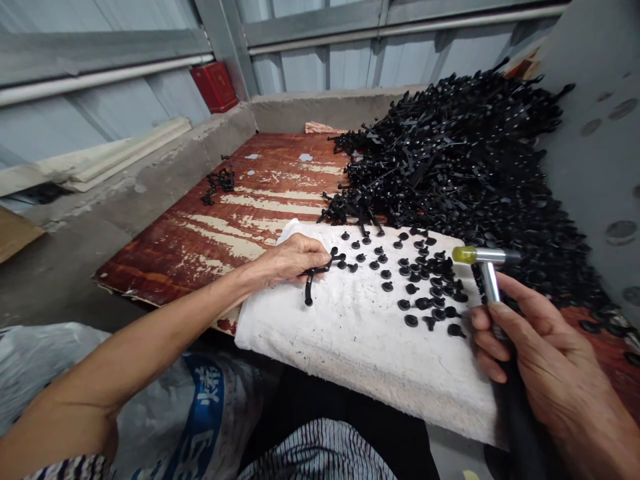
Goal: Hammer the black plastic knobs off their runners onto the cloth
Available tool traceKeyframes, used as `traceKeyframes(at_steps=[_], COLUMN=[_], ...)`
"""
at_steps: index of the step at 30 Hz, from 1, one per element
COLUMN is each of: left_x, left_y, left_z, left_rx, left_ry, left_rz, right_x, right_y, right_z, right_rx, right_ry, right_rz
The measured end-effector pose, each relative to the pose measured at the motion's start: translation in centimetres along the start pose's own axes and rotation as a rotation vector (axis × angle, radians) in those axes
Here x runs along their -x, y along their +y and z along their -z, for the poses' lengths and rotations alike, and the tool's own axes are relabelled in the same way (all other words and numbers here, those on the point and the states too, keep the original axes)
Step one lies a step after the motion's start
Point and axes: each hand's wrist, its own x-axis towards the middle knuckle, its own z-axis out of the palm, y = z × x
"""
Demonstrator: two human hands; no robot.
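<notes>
My left hand (296, 259) is closed on a black branched plastic piece (309, 288), its lower arm hanging over a white cloth (310, 340). Part of that piece is hidden by my fingers. In my right hand (540, 340) is a small mallet (493, 283) with a metal head, a yellow tip and a dark tip, raised at the cloth's right side. Several small round black plastic parts with short stems (387, 287) lie scattered across the cloth between my hands, packed more densely toward the right.
A large heap of black plastic pieces (450, 153) fills the right rear of the worn red-brown board (280, 180). A small black cluster (220, 180) lies at the board's left. Beyond stand a low concrete ledge (330, 110) and a red box (215, 87). Plastic bags (150, 400) sit below left.
</notes>
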Motion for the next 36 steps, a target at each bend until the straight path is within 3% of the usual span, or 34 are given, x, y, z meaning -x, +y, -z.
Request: traceKeyframes(at_steps=[23, 28, 31, 36], left_x=[-0.2, -0.2, -0.5, -0.9], left_y=[-0.3, -0.1, 0.0, -0.5], left_z=[0.0, 0.1, 0.3, 0.5], left_rx=[-0.077, -0.129, -0.161, -0.171], left_ry=[-0.022, -0.026, -0.033, -0.054], left_rz=[-0.034, -0.037, -0.054, -0.073], right_x=[0.2, 0.2, 0.3, 0.4], right_y=[-0.2, -0.2, -0.3, -1.1], right_z=[-0.4, 0.1, -0.6, -4.7], right_rx=[0.003, 0.185, 0.499, 0.801], right_ry=[0.005, -0.042, -0.19, -0.469], right_rz=[-0.012, 0.042, 0.251, 0.894])
